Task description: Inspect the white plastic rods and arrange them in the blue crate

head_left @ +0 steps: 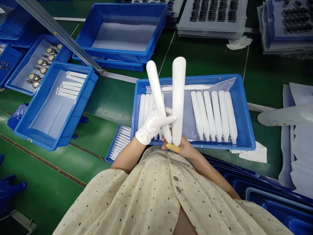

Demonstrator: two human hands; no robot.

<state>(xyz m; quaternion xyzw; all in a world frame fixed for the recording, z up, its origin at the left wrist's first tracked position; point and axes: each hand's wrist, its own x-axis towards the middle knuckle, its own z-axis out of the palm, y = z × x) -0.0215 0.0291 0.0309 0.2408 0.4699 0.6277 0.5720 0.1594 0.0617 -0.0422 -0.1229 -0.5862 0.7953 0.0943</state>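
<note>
My left hand (156, 122), in a white glove, is closed around a long white handle-like piece (156, 86) with a rounded top, which leans to the left. Its thumb reaches across to a second, wider white handle-like piece (179, 94). That one stands nearly upright, its lower end gripped by my right hand (182, 147), which wears a yellow finger cot (172, 148). Both pieces are above a blue tray (246, 130). On the lining in the tray, similar white pieces (214, 114) lie in rows to either side, and one (188, 87) lies crosswise at the back.
To the left, a blue tray (81, 111) holds several white strips (70, 85); another (14, 70) holds round metallic parts. A large lined blue tray (156, 42) stands behind. Stacked sheets with dark parts (212, 27) lie at the back right. A metal bar (63, 36) slants across the upper left.
</note>
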